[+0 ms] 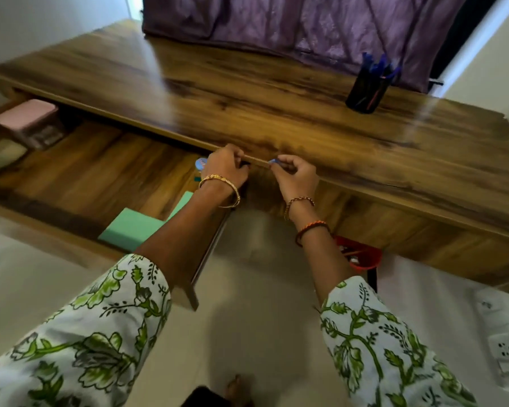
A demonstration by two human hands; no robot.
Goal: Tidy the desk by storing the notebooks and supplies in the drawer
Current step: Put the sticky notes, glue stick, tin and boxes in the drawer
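your left hand (225, 167) and right hand (296, 174) pinch small blue item (274, 162) at table (306, 136) edge; next, lower it into open drawer (86, 174) beside green notebooks (130, 227).

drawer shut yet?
No, the drawer is pulled out under the desk, with the green notebooks lying inside and both hands, left hand and right hand, at the desk edge.

Left arm (188, 230) hides part of the green notebooks (133, 227); small blue item (273, 162) unidentifiable.
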